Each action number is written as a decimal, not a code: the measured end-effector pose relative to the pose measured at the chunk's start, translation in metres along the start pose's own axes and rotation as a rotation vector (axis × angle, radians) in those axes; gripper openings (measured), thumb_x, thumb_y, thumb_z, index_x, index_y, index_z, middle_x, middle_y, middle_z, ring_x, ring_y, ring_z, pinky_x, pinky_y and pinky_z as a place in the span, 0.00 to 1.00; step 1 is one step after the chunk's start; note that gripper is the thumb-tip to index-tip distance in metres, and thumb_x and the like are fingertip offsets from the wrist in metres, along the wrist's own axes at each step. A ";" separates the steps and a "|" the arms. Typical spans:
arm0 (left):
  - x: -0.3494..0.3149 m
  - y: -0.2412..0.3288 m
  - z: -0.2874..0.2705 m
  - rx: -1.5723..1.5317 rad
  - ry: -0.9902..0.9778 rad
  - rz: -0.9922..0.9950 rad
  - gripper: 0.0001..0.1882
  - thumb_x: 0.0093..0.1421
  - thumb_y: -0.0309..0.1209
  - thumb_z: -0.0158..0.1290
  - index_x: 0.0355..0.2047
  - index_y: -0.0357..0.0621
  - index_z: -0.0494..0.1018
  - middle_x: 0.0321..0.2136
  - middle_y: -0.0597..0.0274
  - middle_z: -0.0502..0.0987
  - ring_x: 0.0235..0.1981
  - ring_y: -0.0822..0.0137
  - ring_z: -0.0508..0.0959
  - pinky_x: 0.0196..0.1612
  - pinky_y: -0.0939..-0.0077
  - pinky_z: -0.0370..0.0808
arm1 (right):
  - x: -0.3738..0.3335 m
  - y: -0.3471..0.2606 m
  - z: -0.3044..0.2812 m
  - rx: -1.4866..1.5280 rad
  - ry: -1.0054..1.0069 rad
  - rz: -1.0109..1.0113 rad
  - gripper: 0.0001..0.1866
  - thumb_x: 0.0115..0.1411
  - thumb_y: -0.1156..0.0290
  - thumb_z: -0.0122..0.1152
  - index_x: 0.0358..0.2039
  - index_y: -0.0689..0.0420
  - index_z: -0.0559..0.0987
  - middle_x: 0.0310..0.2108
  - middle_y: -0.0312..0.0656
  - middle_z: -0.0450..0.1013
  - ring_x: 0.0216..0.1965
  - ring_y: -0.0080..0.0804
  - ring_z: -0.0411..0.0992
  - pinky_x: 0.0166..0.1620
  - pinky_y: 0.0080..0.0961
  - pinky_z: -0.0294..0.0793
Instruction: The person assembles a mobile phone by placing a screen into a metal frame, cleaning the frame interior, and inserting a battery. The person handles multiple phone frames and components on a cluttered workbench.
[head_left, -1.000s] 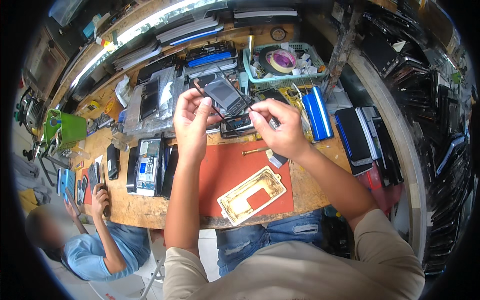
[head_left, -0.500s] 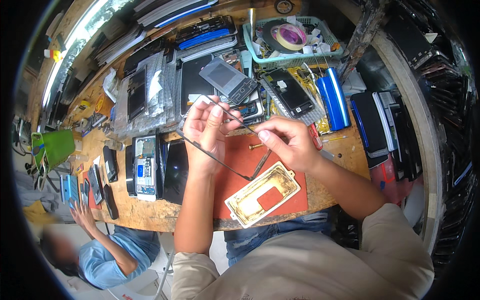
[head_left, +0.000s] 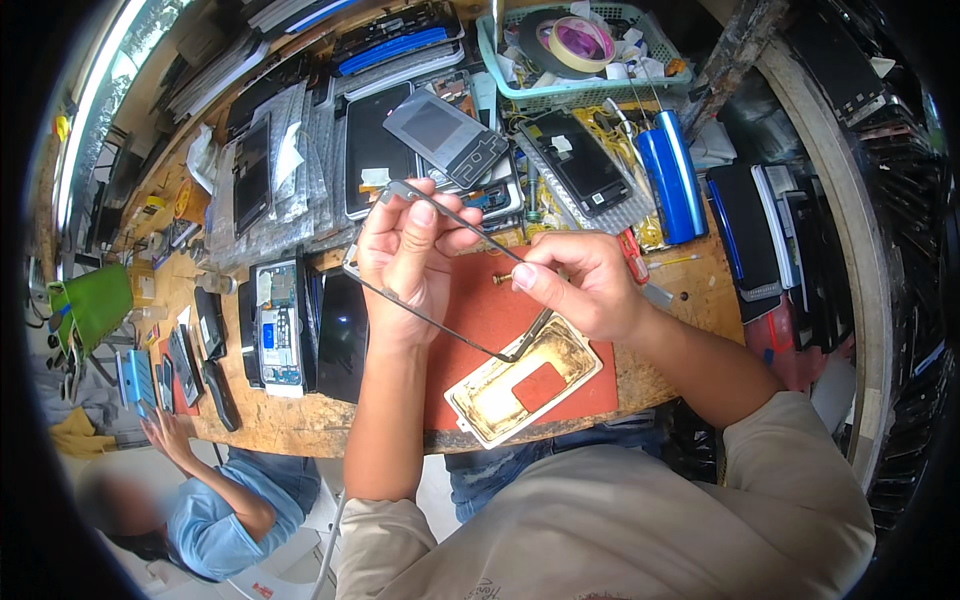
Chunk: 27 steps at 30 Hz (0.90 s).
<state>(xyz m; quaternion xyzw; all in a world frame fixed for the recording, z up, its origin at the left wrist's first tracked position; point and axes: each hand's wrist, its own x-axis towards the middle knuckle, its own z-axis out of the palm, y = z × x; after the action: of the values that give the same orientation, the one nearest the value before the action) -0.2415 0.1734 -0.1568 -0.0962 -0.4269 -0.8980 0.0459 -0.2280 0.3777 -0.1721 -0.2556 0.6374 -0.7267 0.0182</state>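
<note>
Above the bench I hold a thin black rectangular frame (head_left: 452, 332), like the bezel of a phone or small tablet, its middle open. My left hand (head_left: 408, 268) is closed on its upper left corner, thumb toward me. Thumb and fingers of my right hand (head_left: 592, 288) pinch the far side; this hand hides part of the frame. The lower corner hangs over a gold-and-cream rectangular mould (head_left: 495, 385) with small lugs and a rectangular cut-out. Beneath the mould lies a red mat (head_left: 480, 300).
Behind my hands lie a grey screen panel (head_left: 445, 135), a black phone panel (head_left: 575, 165) and a blue cylinder (head_left: 668, 185). A basket (head_left: 540, 98) holds tape rolls. At left are an opened phone (head_left: 280, 320) and a person (head_left: 220, 515) in light blue.
The whole view has shifted slightly. The black frame has turned a little in my fingers, so its upper corner shows broader. Both hands keep their hold on it.
</note>
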 end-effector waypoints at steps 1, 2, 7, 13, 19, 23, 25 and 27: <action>0.000 0.000 0.000 -0.010 0.002 0.002 0.14 0.71 0.27 0.57 0.55 0.37 0.74 0.43 0.50 0.83 0.43 0.55 0.86 0.44 0.68 0.88 | 0.000 0.000 -0.001 -0.005 -0.003 0.017 0.08 0.68 0.72 0.66 0.32 0.62 0.84 0.24 0.31 0.74 0.25 0.13 0.66 0.28 0.19 0.64; 0.000 0.000 -0.001 0.001 0.000 0.005 0.14 0.71 0.27 0.57 0.54 0.37 0.74 0.43 0.51 0.83 0.42 0.55 0.86 0.43 0.68 0.88 | -0.001 0.000 -0.001 -0.006 -0.003 0.015 0.08 0.68 0.72 0.66 0.32 0.62 0.84 0.24 0.31 0.74 0.25 0.13 0.66 0.28 0.19 0.64; 0.002 -0.001 -0.003 -0.044 -0.043 0.018 0.11 0.71 0.28 0.57 0.50 0.38 0.74 0.41 0.53 0.82 0.40 0.59 0.84 0.41 0.69 0.86 | 0.001 -0.001 0.000 0.010 -0.027 0.044 0.12 0.70 0.68 0.64 0.33 0.63 0.84 0.23 0.32 0.75 0.25 0.13 0.67 0.27 0.19 0.65; 0.002 0.001 0.003 0.040 -0.006 0.016 0.07 0.72 0.31 0.57 0.44 0.42 0.72 0.37 0.59 0.79 0.35 0.69 0.79 0.40 0.73 0.79 | 0.000 -0.006 -0.011 0.238 -0.159 0.366 0.31 0.78 0.53 0.42 0.38 0.68 0.85 0.22 0.35 0.73 0.23 0.21 0.68 0.32 0.22 0.69; 0.006 0.004 0.001 0.004 0.083 0.032 0.04 0.73 0.30 0.55 0.42 0.45 0.72 0.35 0.63 0.79 0.34 0.71 0.78 0.39 0.76 0.77 | 0.004 0.010 -0.012 0.397 0.012 0.277 0.45 0.76 0.38 0.26 0.46 0.68 0.81 0.24 0.36 0.71 0.27 0.23 0.69 0.32 0.21 0.70; 0.007 0.005 -0.004 0.023 0.147 0.046 0.03 0.73 0.30 0.55 0.42 0.46 0.73 0.35 0.66 0.79 0.34 0.74 0.78 0.39 0.77 0.76 | 0.007 0.008 -0.017 0.411 0.094 0.199 0.42 0.76 0.37 0.24 0.38 0.61 0.78 0.27 0.36 0.72 0.31 0.21 0.69 0.33 0.19 0.68; 0.008 0.005 -0.007 0.031 0.171 0.061 0.03 0.73 0.30 0.56 0.42 0.46 0.73 0.34 0.68 0.79 0.34 0.75 0.77 0.39 0.78 0.76 | 0.005 0.003 -0.014 0.416 0.174 0.180 0.29 0.77 0.46 0.39 0.36 0.59 0.77 0.26 0.33 0.71 0.28 0.17 0.67 0.31 0.17 0.67; 0.009 0.005 -0.008 0.056 0.186 0.068 0.04 0.73 0.30 0.56 0.43 0.46 0.73 0.35 0.68 0.78 0.34 0.76 0.76 0.39 0.79 0.75 | 0.004 -0.002 -0.015 0.279 0.153 0.161 0.21 0.77 0.54 0.51 0.36 0.58 0.78 0.27 0.30 0.71 0.27 0.13 0.66 0.28 0.15 0.66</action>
<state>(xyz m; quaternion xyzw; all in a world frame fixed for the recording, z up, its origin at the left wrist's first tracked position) -0.2501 0.1638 -0.1559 -0.0252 -0.4423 -0.8886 0.1184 -0.2370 0.3900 -0.1695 -0.1427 0.5483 -0.8216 0.0627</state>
